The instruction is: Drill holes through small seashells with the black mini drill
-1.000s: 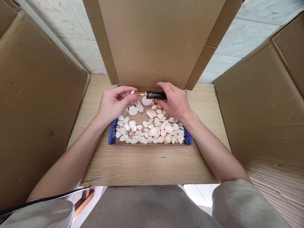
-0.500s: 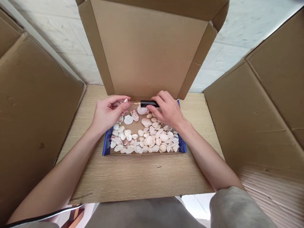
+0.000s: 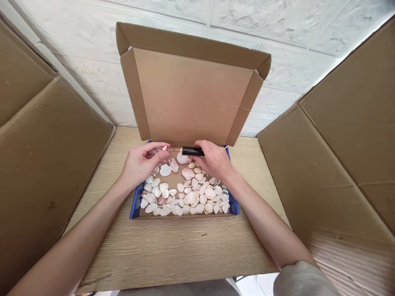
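Over the back left part of an open cardboard box, my left hand (image 3: 140,164) pinches a small whitish seashell (image 3: 164,148) between thumb and fingers. My right hand (image 3: 214,158) is closed round a black mini hand drill (image 3: 191,151) with a brass-coloured chuck. Its thin bit points left and meets the shell or ends right beside it; I cannot tell whether it has gone in. Below both hands, many loose seashells (image 3: 197,195) lie in the box, heaped along the front and right, with a few larger ones near the middle.
The box's lid (image 3: 191,94) stands raised at the back, before a white brick-patterned wall (image 3: 240,24). Blue side walls (image 3: 135,203) edge the box. Tall cardboard panels flank the wooden table (image 3: 173,246) left and right. A small dark sliver (image 3: 204,234) lies in front.
The camera view has tilted upward, so the box and hands sit lower and more of the lid shows. Both hands keep their holds on the shell and drill.
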A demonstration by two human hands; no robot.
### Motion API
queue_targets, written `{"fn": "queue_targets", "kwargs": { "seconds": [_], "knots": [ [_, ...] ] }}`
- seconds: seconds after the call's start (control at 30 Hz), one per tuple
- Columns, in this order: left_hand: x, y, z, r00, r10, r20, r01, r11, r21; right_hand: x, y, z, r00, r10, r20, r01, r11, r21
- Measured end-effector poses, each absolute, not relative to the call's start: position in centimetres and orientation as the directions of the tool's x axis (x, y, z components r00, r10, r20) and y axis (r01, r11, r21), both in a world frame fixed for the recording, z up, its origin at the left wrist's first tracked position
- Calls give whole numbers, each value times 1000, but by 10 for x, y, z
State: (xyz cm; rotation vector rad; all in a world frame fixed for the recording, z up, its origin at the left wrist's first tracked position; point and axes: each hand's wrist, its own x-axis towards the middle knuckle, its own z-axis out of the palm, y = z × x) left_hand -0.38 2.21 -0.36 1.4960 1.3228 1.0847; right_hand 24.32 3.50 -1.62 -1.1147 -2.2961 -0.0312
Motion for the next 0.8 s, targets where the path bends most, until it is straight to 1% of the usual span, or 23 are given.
{"fn": "queue_targets", "kwargs": {
  "seconds": [0.17, 0.3, 0.43, 0.53, 0.67, 0.8],
  "knots": [
    [-1, 20, -1, 25, 999, 31, 266, -37, 963, 243, 37, -13, -529, 648, 548, 693, 703, -162],
    [2, 19, 3, 18, 1000, 11, 262, -15, 965, 243, 37, -11, -496, 620, 608, 692, 705, -155],
    [2, 19, 4, 40, 999, 28, 302, -39, 952, 245, 36, -13, -494, 599, 630, 673, 722, -159],
    [2, 19, 4, 56, 997, 49, 324, -65, 944, 246, 36, -13, -505, 570, 648, 659, 740, -138],
    [4, 19, 3, 10, 999, 44, 229, -45, 972, 245, 35, -13, -505, 554, 662, 654, 746, -126],
    [6, 20, 4, -48, 997, 56, 152, -48, 987, 245, 35, -14, -482, 568, 667, 676, 725, -129]
  ]
}}
